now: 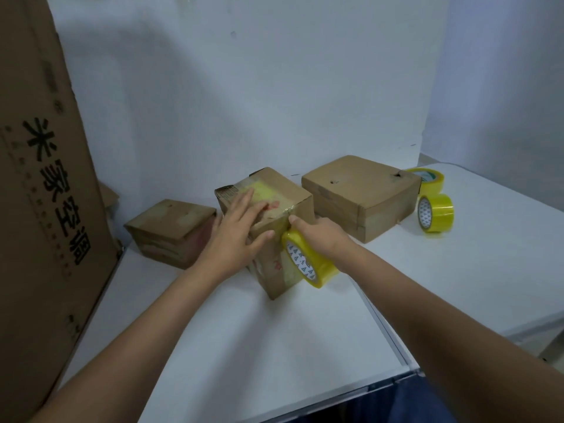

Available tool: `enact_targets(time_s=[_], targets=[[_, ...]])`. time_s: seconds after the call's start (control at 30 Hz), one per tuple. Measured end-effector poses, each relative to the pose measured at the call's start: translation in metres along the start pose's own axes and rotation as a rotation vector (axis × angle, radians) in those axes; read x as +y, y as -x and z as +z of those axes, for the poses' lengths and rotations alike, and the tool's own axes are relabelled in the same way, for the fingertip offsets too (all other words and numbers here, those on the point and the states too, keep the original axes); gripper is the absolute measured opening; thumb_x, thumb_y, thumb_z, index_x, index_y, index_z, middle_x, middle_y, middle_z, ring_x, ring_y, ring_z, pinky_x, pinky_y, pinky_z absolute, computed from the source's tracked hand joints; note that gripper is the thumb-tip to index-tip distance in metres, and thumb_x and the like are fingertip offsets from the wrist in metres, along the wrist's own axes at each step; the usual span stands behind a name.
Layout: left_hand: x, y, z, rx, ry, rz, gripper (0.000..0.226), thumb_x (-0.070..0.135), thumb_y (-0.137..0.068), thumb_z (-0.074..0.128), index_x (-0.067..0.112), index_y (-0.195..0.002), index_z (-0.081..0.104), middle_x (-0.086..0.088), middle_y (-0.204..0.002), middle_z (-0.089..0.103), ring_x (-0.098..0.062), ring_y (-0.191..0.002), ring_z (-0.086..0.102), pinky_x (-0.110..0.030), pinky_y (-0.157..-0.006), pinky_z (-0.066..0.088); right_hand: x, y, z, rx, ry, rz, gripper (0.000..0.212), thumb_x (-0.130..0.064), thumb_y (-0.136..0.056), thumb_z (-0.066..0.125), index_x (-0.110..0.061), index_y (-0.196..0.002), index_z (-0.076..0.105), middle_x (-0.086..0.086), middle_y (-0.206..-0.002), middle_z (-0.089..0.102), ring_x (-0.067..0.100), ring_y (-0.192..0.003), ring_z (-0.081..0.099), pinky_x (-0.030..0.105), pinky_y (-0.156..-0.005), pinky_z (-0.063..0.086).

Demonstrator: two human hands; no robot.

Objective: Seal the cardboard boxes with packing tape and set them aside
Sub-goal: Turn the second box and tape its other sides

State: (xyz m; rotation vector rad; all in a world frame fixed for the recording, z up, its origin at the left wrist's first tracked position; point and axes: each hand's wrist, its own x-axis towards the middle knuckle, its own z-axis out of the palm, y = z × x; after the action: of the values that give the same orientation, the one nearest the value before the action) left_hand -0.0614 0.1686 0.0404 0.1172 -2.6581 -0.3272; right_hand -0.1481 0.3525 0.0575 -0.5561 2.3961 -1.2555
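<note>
Two hands at middle box (276,190), left hand (241,227) flat on top (fingers straight), right hand (320,236) gripping tape roll (308,261)

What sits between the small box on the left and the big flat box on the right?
In the head view, the middle box being taped, with the left hand pressed flat on top.

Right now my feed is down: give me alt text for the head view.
The left hand presses flat on the middle box while the right hand holds a tape roll against its side. Two more boxes flank it on the white table, and two spare rolls lie far right.
</note>
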Motion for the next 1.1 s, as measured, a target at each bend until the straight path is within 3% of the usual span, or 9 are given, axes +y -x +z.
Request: enact_targets(time_s=[0.13, 0.23, 0.37, 0.47, 0.57, 0.73, 0.9, 1.0, 1.1], targets=[[-0.007, 0.003, 0.009, 0.018, 0.031, 0.012, 0.074, 0.061, -0.087, 0.043, 0.021, -0.149, 0.037, -0.003, -0.158, 0.03, -0.021, -0.149, 0.017, -0.047, -0.119, 0.024, 0.002, 0.013, -0.003, -0.145, -0.276, 0.032, 0.047, -0.058, -0.091, 0.052, -0.014, -0.101, 0.065, 0.005, -0.086, 0.069, 0.014, -0.064, 0.067, 0.018, -0.056, 0.053], [-0.006, -0.003, 0.006, 0.016, 0.058, -0.016, 0.066, 0.056, -0.091, 0.044, 0.025, -0.149, 0.039, 0.0, -0.156, 0.035, -0.015, -0.147, 0.024, -0.042, -0.119, 0.026, 0.004, 0.024, -0.01, -0.15, -0.361, -0.026, 0.037, -0.044, -0.095, 0.055, -0.009, -0.093, 0.065, 0.005, -0.075, 0.066, 0.011, -0.056, 0.062, 0.012, -0.044, 0.047], [0.004, -0.014, -0.009, 0.049, 0.091, -0.012, 0.048, 0.041, -0.093, 0.054, 0.032, -0.14, 0.052, 0.005, -0.145, 0.051, -0.014, -0.135, 0.045, -0.036, -0.112, 0.036, -0.003, 0.033, -0.017, -0.158, -0.425, -0.129, 0.046, -0.035, -0.097, 0.056, 0.009, -0.107, 0.064, 0.014, -0.079, 0.066, 0.015, -0.055, 0.063, 0.019, -0.055, 0.053], [0.011, -0.023, -0.031, 0.051, 0.187, -0.174, 0.045, 0.043, -0.087, 0.063, 0.03, -0.13, 0.061, 0.004, -0.125, 0.066, -0.019, -0.113, 0.061, -0.024, -0.099, 0.043, -0.02, 0.038, -0.029, -0.158, -0.488, -0.224, 0.038, -0.032, -0.096, 0.058, 0.005, -0.102, 0.066, 0.015, -0.079, 0.066, 0.014, -0.054, 0.064, 0.02, -0.052, 0.053], [0.008, -0.033, -0.056, 0.013, 0.349, -0.309, 0.042, 0.051, -0.078, 0.063, 0.033, -0.116, 0.068, 0.004, -0.112, 0.072, -0.018, -0.106, 0.066, -0.039, -0.097, 0.051, -0.041, 0.041, -0.043, -0.231, -0.566, -0.343, 0.024, -0.026, -0.096, 0.057, -0.004, -0.093, 0.064, 0.012, -0.08, 0.066, 0.017, -0.065, 0.065, 0.024, -0.058, 0.055], [-0.002, -0.049, -0.072, -0.133, 0.653, -0.448, 0.01, 0.024, -0.089, 0.068, 0.018, -0.095, 0.072, -0.005, -0.098, 0.071, -0.023, -0.094, 0.066, -0.043, -0.085, 0.055, -0.057, 0.032, -0.044, -0.32, -0.732, -0.444, 0.014, -0.005, -0.096, 0.049, -0.003, -0.104, 0.06, 0.005, -0.081, 0.069, 0.012, -0.069, 0.067, 0.02, -0.057, 0.052], [-0.042, -0.059, -0.04, -0.17, 0.744, -0.618, 0.019, 0.024, -0.081, 0.074, 0.02, -0.099, 0.075, -0.01, -0.109, 0.072, -0.033, -0.109, 0.065, -0.055, -0.094, 0.053, -0.046, 0.007, -0.025, -0.31, -0.53, -0.265, 0.023, -0.026, -0.099, 0.052, -0.017, -0.118, 0.062, 0.004, -0.114, 0.069, 0.015, -0.098, 0.065, 0.032, -0.086, 0.051], [-0.044, -0.056, -0.019, -0.062, 0.638, -0.657, 0.048, 0.031, -0.091, 0.066, 0.018, -0.135, 0.054, -0.008, -0.136, 0.056, -0.027, -0.12, 0.057, -0.044, -0.102, 0.048, -0.046, -0.014, -0.012, -0.261, -0.444, -0.202, 0.033, -0.042, -0.098, 0.051, -0.027, -0.126, 0.057, -0.004, -0.125, 0.063, 0.016, -0.115, 0.059, 0.035, -0.093, 0.043], [-0.028, -0.04, -0.013, -0.097, 0.309, -0.52, 0.061, 0.029, -0.096, 0.059, 0.015, -0.15, 0.035, -0.004, -0.16, 0.022, -0.023, -0.144, 0.03, -0.029, -0.112, 0.027, -0.052, -0.032, -0.002, -0.213, -0.423, -0.169, 0.042, -0.048, -0.096, 0.051, -0.027, -0.132, 0.053, -0.003, -0.13, 0.059, 0.02, -0.119, 0.056, 0.043, -0.102, 0.041]])
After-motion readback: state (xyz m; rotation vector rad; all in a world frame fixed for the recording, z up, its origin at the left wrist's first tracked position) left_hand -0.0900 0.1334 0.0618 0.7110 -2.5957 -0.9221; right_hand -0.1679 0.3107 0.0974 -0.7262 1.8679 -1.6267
